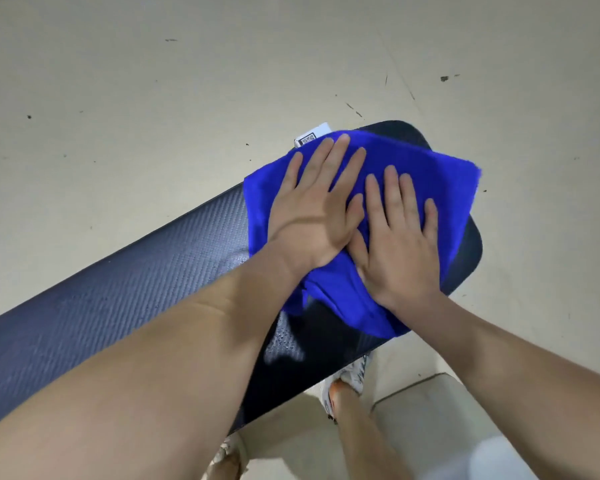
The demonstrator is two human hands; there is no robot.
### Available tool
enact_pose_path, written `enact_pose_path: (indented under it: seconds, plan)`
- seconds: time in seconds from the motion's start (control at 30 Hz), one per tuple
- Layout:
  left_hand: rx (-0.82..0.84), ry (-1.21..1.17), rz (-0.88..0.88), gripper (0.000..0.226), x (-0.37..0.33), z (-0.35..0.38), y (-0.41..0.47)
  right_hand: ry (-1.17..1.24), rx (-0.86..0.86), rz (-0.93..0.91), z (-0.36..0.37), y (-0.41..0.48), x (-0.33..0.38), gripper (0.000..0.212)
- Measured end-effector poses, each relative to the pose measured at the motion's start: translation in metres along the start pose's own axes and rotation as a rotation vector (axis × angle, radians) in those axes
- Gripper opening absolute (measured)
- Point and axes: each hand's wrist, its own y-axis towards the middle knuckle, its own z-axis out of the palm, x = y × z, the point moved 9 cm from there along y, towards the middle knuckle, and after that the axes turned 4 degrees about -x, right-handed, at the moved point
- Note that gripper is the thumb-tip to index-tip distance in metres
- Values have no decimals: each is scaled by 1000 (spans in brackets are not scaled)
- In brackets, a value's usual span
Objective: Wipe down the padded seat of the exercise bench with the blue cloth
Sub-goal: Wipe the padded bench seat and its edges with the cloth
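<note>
While both hands press flat on it, the blue cloth (pixel 423 168) lies spread over the right end of the padded seat (pixel 118 289), covering most of that end, with one corner reaching past the far edge. The left hand (pixel 312 216) rests palm down on the cloth's left half, fingers straight and slightly spread. The right hand (pixel 402 240) lies the same way just beside it, and the thumbs meet at the middle. Neither hand curls round anything. Two bare forearms cross the seat's near edge and hide part of the dark padding. At the far edge, a white label (pixel 310 136) with a printed code pokes out from beneath the cloth. Below the near edge, two light shoes stand on the pale floor (pixel 153 98). The orange-trimmed shoe (pixel 354 372) is partly tucked under the seat, and the second shoe (pixel 224 455) is half hidden by the left forearm. Counted: one cloth, one seat, one label, two hands, two shoes.
</note>
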Motion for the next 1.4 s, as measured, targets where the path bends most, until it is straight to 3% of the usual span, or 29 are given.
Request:
enact_pose_path:
  seconds: [0.23, 0.47, 0.63, 0.73, 0.9, 1.07, 1.23, 1.4]
  plan:
    - [49, 107, -69, 59, 99, -17, -97, 30, 1, 24, 20, -54, 133, 65]
    - [38, 105, -189, 60, 186, -34, -181, 83, 36, -183, 39, -80, 243, 65]
    - [16, 95, -248, 64, 175, -33, -180, 70, 38, -490, 29, -71, 228, 64]
    - [-34, 103, -278, 65, 139, -27, -148, 41, 44, -546, 17, -45, 173, 62]
    - [-84, 32, -202, 65, 52, -8, -74, -55, 41, -377, 4, -13, 58, 64]
    - [-137, 17, -17, 59, -27, 3, -25, 16, 15, -110, -7, -12, -25, 66]
    - [-158, -14, 115, 55, -36, 9, -25, 43, -26, 128, -3, -31, -30, 68]
    - [-172, 0, 199, 52, -3, -2, -66, 43, -60, 238, 7, -67, 19, 68]
